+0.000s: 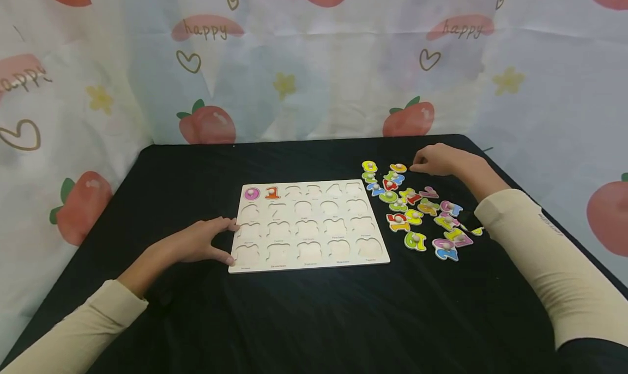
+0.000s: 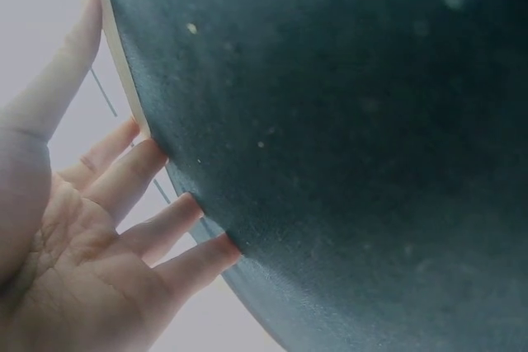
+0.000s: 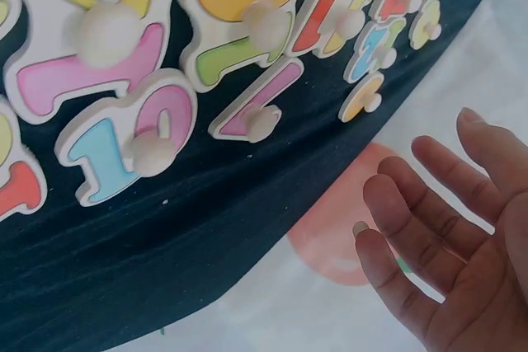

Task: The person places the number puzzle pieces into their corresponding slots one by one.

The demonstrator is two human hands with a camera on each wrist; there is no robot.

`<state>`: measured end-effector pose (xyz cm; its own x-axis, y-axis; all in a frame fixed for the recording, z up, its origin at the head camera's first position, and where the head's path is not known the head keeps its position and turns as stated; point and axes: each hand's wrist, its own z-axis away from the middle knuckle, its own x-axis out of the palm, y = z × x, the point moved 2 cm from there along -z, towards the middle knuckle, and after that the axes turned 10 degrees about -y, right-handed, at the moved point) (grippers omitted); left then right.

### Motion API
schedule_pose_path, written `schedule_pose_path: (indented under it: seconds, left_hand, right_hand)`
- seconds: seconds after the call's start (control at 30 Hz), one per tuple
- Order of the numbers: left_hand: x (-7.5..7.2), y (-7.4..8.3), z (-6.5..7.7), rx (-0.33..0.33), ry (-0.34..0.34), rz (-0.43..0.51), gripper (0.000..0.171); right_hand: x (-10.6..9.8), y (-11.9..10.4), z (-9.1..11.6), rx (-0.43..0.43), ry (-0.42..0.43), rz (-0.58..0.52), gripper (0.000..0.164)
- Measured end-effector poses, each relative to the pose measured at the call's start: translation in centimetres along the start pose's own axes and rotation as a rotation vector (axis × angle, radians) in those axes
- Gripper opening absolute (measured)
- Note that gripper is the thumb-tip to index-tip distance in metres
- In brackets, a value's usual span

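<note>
A pale wooden number puzzle board (image 1: 262, 267) lies in the middle of the table in the head view. A purple 0 (image 1: 252, 193) and a red 1 (image 1: 272, 193) sit in its top left recesses. My left hand (image 1: 206, 240) touches the board's left edge with thumb and fingertips, the fingers spread and nearly straight (image 2: 99, 253). At the back right, my right hand (image 1: 439, 160) hovers beside an orange number piece (image 1: 398, 168). The right wrist view shows its fingers loosely bent with nothing in them, just off that orange piece (image 3: 361, 98).
Several colourful knobbed number pieces lie scattered right of the board, among them a 10 (image 3: 132, 142) and a purple 7 (image 3: 262, 105). Black cloth (image 1: 304, 319) covers the table. A printed curtain (image 1: 314, 79) hangs behind and at the sides.
</note>
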<state>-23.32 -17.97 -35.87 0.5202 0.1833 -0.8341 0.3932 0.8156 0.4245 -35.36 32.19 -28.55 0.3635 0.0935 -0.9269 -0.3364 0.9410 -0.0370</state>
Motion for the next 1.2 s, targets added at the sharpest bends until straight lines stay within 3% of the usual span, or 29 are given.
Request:
schedule_pose_path:
  seconds: [1.2]
  left_hand:
    - [0.0,-0.3,0.1,0.025,-0.001,0.004,0.080]
  right_hand:
    - [2.2,3.1,2.3,0.018,-0.084,-0.121,0.027]
